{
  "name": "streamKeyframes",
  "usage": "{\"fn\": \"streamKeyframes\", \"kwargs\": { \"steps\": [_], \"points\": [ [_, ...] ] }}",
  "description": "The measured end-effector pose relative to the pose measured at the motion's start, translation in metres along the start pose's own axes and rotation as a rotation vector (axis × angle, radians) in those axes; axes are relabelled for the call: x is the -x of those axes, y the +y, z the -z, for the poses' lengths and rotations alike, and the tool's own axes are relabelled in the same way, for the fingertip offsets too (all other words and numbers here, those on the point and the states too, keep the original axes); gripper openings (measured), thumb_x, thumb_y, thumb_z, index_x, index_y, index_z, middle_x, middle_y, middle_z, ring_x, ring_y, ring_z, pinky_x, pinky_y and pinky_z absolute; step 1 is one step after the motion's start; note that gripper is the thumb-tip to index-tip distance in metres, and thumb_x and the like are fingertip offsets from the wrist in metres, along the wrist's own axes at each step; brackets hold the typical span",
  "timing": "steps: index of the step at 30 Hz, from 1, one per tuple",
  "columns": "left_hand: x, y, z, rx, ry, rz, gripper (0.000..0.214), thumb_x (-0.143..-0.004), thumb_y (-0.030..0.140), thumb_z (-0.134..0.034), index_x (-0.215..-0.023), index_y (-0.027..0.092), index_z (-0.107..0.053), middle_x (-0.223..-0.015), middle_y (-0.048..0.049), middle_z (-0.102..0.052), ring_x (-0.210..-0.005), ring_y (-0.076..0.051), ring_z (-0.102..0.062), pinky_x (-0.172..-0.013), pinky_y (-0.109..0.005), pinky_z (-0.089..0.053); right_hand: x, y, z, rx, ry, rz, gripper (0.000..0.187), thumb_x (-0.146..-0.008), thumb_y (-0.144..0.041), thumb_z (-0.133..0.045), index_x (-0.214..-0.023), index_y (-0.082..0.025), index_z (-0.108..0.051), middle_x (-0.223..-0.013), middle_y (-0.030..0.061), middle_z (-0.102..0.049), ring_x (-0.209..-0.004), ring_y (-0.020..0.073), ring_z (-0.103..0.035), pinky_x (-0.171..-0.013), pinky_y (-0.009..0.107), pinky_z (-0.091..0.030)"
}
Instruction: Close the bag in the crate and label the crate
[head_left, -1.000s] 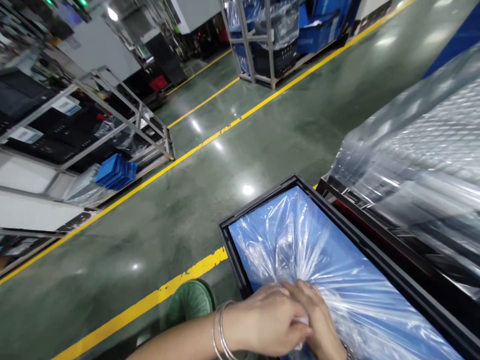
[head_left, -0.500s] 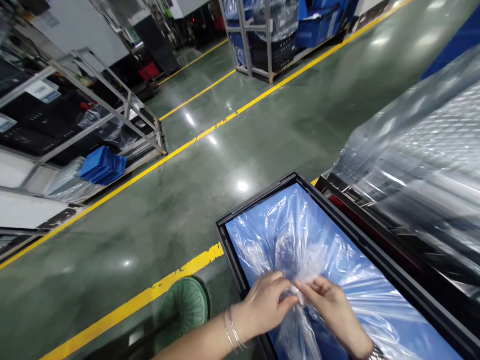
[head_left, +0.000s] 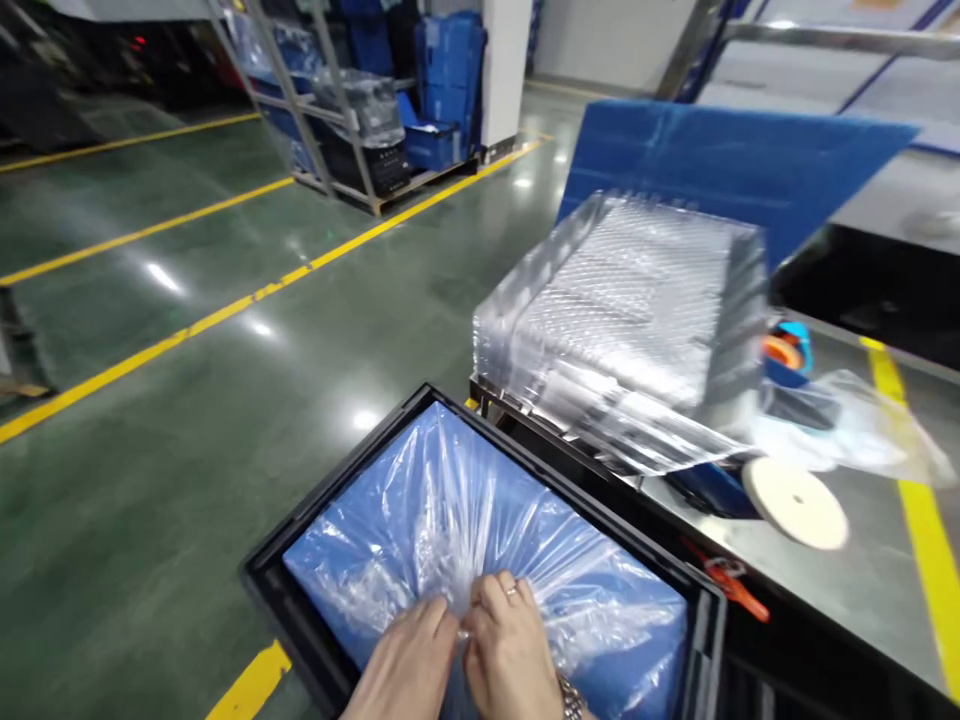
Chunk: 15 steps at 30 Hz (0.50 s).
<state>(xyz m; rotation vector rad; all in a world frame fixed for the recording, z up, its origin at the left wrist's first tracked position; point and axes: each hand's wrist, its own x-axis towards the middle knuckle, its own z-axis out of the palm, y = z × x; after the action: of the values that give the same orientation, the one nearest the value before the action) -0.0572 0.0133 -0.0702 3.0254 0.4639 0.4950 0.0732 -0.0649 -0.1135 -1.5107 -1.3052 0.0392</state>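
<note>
Both hands, left [head_left: 409, 665] and right [head_left: 510, 650], pinch gathered clear bag [head_left: 450, 520] in black crate [head_left: 705, 640].

Blue, black and clear plastic on a green floor with yellow lines

The bag [head_left: 450, 520] is clear with white creases over a blue sheet [head_left: 615, 610], inside a black crate [head_left: 352, 455]. The trays [head_left: 630, 320] are clear with a fine dimpled grid. Behind them the board [head_left: 720, 160] is plain blue. The disc [head_left: 795, 500] is cream-white; the roll [head_left: 787, 352] is orange in a blue ring. The clip [head_left: 731, 585] is red-orange. The floor [head_left: 225, 400] is glossy dark green with yellow lines [head_left: 150, 345]. The far bins [head_left: 442, 70] are blue.
</note>
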Motion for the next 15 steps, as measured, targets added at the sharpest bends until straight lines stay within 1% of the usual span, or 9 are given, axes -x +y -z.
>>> {"fn": "streamKeyframes", "kwargs": {
  "steps": [1, 3, 5, 8, 9, 10, 12, 13, 15],
  "points": [
    [0.0, -0.002, 0.002, 0.037, 0.069, -0.065, 0.057, -0.091, 0.009, -0.01, -0.082, 0.008, -0.067, -0.1, -0.0036, -0.039, -0.091, -0.009, -0.033, -0.084, -0.012, -0.025, -0.002, 0.0, -0.001, -0.01, -0.094, -0.097, 0.012, -0.058, -0.005, -0.043, -0.068, -0.011, -0.048, -0.083, 0.0078, -0.049, -0.079, 0.021, -0.037, -0.075, 0.037, -0.025],
    [-0.003, -0.004, 0.005, 0.261, 0.043, -0.117, 0.051, -0.094, 0.011, -0.014, -0.079, 0.004, -0.062, -0.09, -0.0068, -0.038, -0.084, -0.006, -0.032, -0.08, -0.009, -0.024, -0.007, 0.0, 0.001, -0.067, -0.401, -0.336, 0.01, -0.055, -0.002, -0.048, -0.06, -0.01, -0.046, -0.074, 0.0054, -0.053, -0.077, 0.0204, -0.046, -0.078, 0.039, -0.034],
    [-0.005, -0.006, 0.002, 0.548, -0.011, -0.104, 0.04, -0.098, 0.009, -0.02, -0.086, -0.002, -0.056, -0.09, -0.0078, -0.036, -0.087, -0.002, -0.034, -0.082, -0.003, -0.026, -0.011, -0.001, 0.01, -0.154, -0.628, -0.437, 0.015, -0.055, 0.004, -0.05, -0.061, -0.01, -0.052, -0.074, 0.0037, -0.057, -0.078, 0.0189, -0.054, -0.077, 0.034, -0.042],
    [-0.005, -0.011, -0.003, 0.872, -0.072, 0.121, 0.024, -0.095, -0.004, -0.031, -0.079, -0.008, -0.049, -0.087, -0.0063, -0.036, -0.088, 0.003, -0.035, -0.082, 0.007, -0.027, -0.016, -0.001, 0.028, -0.194, -0.59, -0.437, 0.032, -0.069, 0.002, -0.052, -0.098, -0.009, -0.061, -0.095, 0.0086, -0.057, -0.091, 0.0193, -0.054, -0.082, 0.034, -0.045],
    [-0.007, -0.012, -0.003, 0.909, -0.175, 0.275, 0.019, -0.092, -0.008, -0.037, -0.078, -0.009, -0.049, -0.084, -0.005, -0.037, -0.082, 0.005, -0.036, -0.076, 0.008, -0.027, -0.017, 0.001, 0.032, -0.17, -0.546, -0.337, 0.047, -0.073, -0.001, -0.053, -0.119, -0.014, -0.055, -0.107, 0.0089, -0.054, -0.097, 0.0197, -0.053, -0.086, 0.037, -0.044],
    [-0.01, -0.013, -0.001, 0.864, -0.305, 0.443, 0.016, -0.089, -0.012, -0.039, -0.075, -0.01, -0.048, -0.079, -0.0039, -0.036, -0.075, 0.007, -0.034, -0.066, 0.008, -0.026, -0.017, 0.003, 0.034, -0.139, -0.489, -0.126, 0.05, -0.076, -0.001, -0.052, -0.123, -0.018, -0.053, -0.113, 0.0081, -0.052, -0.1, 0.0201, -0.051, -0.086, 0.037, -0.045],
    [-0.021, -0.015, 0.008, 0.8, -0.59, 0.693, 0.02, -0.091, -0.013, -0.037, -0.093, -0.01, -0.057, -0.087, -0.0031, -0.04, -0.077, 0.009, -0.036, -0.066, 0.01, -0.026, -0.017, 0.008, 0.032, -0.031, -0.336, 0.194, 0.045, -0.083, -0.006, -0.051, -0.124, -0.025, -0.053, -0.119, 0.0067, -0.05, -0.098, 0.0209, -0.05, -0.08, 0.038, -0.045],
    [-0.027, -0.014, 0.013, 0.79, -0.678, 0.75, 0.024, -0.094, -0.01, -0.034, -0.101, -0.01, -0.057, -0.088, -0.0035, -0.04, -0.076, 0.009, -0.037, -0.064, 0.01, -0.027, -0.015, 0.009, 0.029, -0.024, -0.278, 0.268, 0.038, -0.085, -0.008, -0.051, -0.119, -0.025, -0.056, -0.119, 0.0059, -0.051, -0.096, 0.0206, -0.05, -0.077, 0.036, -0.043],
    [-0.037, -0.013, 0.02, 0.752, -0.748, 0.834, 0.025, -0.098, -0.006, -0.031, -0.111, -0.011, -0.052, -0.087, -0.0045, -0.04, -0.072, 0.007, -0.037, -0.061, 0.007, -0.029, -0.01, 0.009, 0.023, -0.053, -0.226, 0.264, 0.025, -0.088, -0.014, -0.05, -0.108, -0.024, -0.061, -0.117, 0.0053, -0.052, -0.096, 0.0193, -0.049, -0.077, 0.034, -0.04]
  ]
}}
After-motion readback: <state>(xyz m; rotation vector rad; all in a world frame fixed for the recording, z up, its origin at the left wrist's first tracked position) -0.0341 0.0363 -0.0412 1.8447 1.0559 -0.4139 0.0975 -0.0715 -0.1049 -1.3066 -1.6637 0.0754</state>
